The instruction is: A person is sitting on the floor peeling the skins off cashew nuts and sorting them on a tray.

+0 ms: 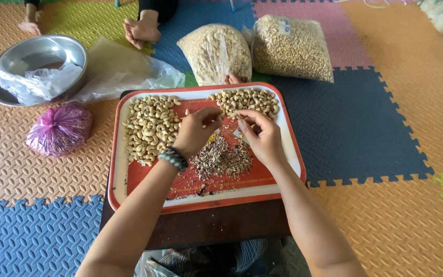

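We look down at our two bare hands over a red-and-white rectangular plastic tray [116, 169] resting on a dark low bench [201, 225]. Our left hand [196, 131], with a beaded bracelet [174, 159] at the wrist, and our right hand [262, 136] meet near the tray's middle, fingertips pinched together on what seems to be a single cashew kernel; it is too small to see clearly. Both grips are closed in a fine pinch.

A large heap of pale cashew kernels [149, 125] lies on the tray's left, a smaller heap of kernels [247, 100] at the top right, and a pile of brownish skin flakes [221, 156] just below the hands. We judge the step in hand to be peeling one kernel; the next move would call for light fingertip pressure, so the kernel does not break.

Beyond the tray lie two clear bags of cashews [288, 46], a steel bowl [73, 48] and a purple tied bag [60, 128] on the foam floor mat [385, 128]. Another person's feet [142, 31] show at the top.
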